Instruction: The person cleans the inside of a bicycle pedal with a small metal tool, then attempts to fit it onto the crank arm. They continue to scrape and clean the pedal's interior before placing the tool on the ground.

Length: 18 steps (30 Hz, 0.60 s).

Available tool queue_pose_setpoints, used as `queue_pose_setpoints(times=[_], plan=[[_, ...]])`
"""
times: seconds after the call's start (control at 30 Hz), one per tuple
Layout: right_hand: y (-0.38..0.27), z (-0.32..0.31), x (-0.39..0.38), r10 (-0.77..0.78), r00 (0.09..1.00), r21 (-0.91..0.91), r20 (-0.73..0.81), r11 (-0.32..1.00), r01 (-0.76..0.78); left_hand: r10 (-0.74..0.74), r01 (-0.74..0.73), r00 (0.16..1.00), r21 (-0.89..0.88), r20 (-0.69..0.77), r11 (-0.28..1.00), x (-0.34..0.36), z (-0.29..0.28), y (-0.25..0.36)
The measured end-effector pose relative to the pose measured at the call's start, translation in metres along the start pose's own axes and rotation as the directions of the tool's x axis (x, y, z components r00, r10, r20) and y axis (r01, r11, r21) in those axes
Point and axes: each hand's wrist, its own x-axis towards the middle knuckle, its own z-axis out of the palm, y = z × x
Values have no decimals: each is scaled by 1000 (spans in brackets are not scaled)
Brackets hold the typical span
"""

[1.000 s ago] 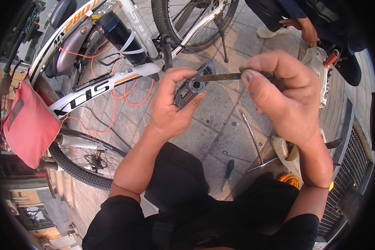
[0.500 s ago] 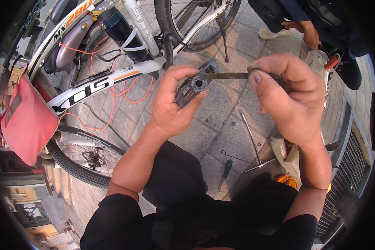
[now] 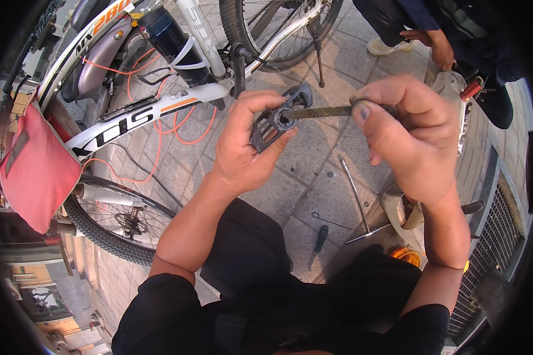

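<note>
A dark bicycle pedal (image 3: 268,137) is gripped between the thumb and fingers of my left hand (image 3: 236,145), its round bore turned toward me. Pinched in my right hand (image 3: 417,139) is a narrow, flat, brownish metal strip (image 3: 323,111); I cannot make out its exact kind. The strip's far end meets the pedal at the bore, and how deep it reaches is hidden. Both hands are held up in front of me, over the paving.
A white bicycle (image 3: 118,124) with a red cloth bag (image 3: 38,177) stands at left, near an orange cord (image 3: 154,171). Below my hands lie a T-handled tool (image 3: 355,195), a wire hook (image 3: 331,220) and a screwdriver (image 3: 320,242). Another person's hand (image 3: 441,50) is at far right.
The far end of the strip has shifted from the pedal's upper edge down to its bore, and the strip now tilts slightly. Both hands keep their grips.
</note>
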Motion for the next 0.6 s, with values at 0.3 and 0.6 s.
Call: queue_pose_setpoints(times=[0.3,0.6], plan=[[-8,-2,-8,-316,944,-266,92,906,329,15,-5,996,115,-90,993,1,-3,-2],[12,29,-12,-687,676,-398,265,561,726,-17,43,988,165,-156,985,-2,-7,-1]])
